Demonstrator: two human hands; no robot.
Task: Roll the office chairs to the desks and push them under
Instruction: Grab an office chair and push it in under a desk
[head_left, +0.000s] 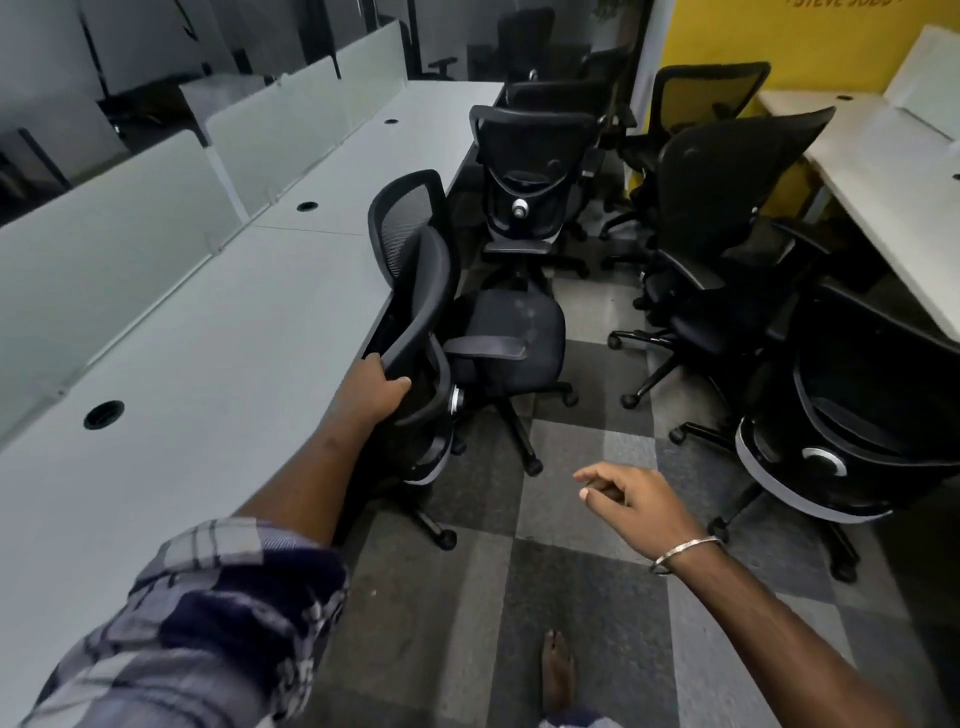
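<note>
Left hand (375, 391) fingers gripping chair backrest (415, 291) beside long white desk (208, 353), right hand (636, 496) loosely curled, checkered carpet (571, 597)

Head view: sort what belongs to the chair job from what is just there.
Job:
- left hand gripping the near chair by its backrest
- long desk beside it
- chair ahead
- chairs on the right
- right hand, free

Just there:
- frosted dividers
- yellow wall
- carpet tiles

Black mesh chairs (415, 291); pale grey desk (208, 364); grey checkered carpet (582, 597); yellow wall (727, 36) showing far right; plaid sleeve (197, 613).
</note>
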